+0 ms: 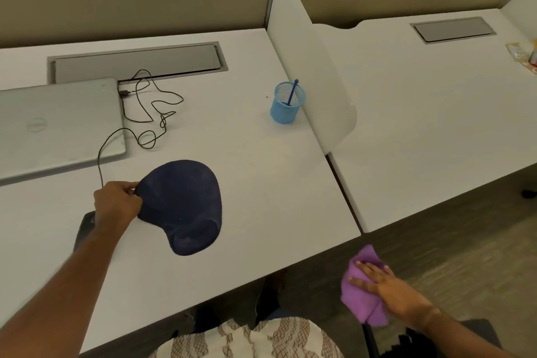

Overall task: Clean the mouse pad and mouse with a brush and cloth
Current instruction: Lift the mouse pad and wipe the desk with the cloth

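Left grip [116, 200] pinches the dark-blue rounded fabric mouse pad [183, 200] by its left edge; right grip [398, 293], flat on the purple cloth [360, 302], lies near-right.

Left arm extended forward, left hand [117, 203] pinched mouse pad [180, 206] edge with curled fingers. Right arm low at right, right hand [389, 288] lay flat, fingers straight, on purple cloth [363, 302].

My left hand [117, 202] pinches the mouse pad [183, 206], centre-left of frame; my right hand [392, 289], fingers straight, carries the purple cloth [360, 299], lower right.
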A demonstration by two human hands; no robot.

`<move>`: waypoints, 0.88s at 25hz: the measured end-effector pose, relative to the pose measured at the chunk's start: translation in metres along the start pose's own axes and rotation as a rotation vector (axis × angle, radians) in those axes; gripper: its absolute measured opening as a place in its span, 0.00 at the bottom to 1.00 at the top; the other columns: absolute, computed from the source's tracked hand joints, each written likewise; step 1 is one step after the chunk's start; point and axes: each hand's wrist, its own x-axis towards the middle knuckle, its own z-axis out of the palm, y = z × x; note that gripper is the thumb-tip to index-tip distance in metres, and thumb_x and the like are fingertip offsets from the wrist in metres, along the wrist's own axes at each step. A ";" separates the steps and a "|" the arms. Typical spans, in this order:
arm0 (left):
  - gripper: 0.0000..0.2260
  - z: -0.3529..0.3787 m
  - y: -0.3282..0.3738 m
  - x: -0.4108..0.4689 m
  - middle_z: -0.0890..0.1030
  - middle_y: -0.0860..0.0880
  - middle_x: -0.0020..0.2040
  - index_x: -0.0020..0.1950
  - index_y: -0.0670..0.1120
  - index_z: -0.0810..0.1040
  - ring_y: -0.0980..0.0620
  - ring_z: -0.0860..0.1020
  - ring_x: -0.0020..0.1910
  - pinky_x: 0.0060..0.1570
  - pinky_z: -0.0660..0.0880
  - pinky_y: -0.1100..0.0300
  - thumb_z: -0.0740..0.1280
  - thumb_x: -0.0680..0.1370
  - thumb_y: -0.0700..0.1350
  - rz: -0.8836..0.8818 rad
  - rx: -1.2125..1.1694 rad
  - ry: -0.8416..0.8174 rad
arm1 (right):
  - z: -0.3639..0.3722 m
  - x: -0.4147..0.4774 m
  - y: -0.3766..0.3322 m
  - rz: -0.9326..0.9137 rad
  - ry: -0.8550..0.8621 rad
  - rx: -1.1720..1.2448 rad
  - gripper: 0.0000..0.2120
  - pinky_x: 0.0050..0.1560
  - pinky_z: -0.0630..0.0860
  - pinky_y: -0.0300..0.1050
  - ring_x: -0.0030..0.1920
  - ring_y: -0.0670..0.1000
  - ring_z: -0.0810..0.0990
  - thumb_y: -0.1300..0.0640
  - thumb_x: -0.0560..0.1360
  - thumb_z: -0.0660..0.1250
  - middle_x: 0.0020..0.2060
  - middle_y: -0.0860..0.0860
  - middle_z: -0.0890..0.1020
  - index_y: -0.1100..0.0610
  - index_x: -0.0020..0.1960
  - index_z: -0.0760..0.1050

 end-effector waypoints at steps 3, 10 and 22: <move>0.18 0.000 -0.003 -0.002 0.81 0.37 0.58 0.66 0.39 0.78 0.35 0.78 0.57 0.63 0.73 0.41 0.67 0.75 0.33 -0.022 0.000 0.024 | -0.013 -0.010 -0.010 0.078 -0.024 0.118 0.38 0.76 0.57 0.50 0.76 0.55 0.61 0.51 0.80 0.62 0.77 0.45 0.52 0.16 0.63 0.39; 0.16 0.017 0.062 -0.081 0.82 0.54 0.55 0.61 0.52 0.81 0.54 0.81 0.51 0.51 0.76 0.60 0.74 0.74 0.47 0.452 -0.181 -0.069 | -0.098 0.014 -0.072 0.027 0.283 0.363 0.20 0.37 0.80 0.34 0.43 0.43 0.80 0.42 0.76 0.64 0.53 0.43 0.74 0.39 0.65 0.62; 0.31 0.134 0.095 -0.150 0.70 0.50 0.70 0.72 0.50 0.68 0.50 0.69 0.66 0.58 0.73 0.55 0.53 0.75 0.65 0.932 0.456 -0.449 | -0.097 0.094 -0.129 -0.084 0.365 0.218 0.36 0.73 0.61 0.48 0.74 0.49 0.63 0.44 0.77 0.65 0.77 0.49 0.59 0.47 0.79 0.51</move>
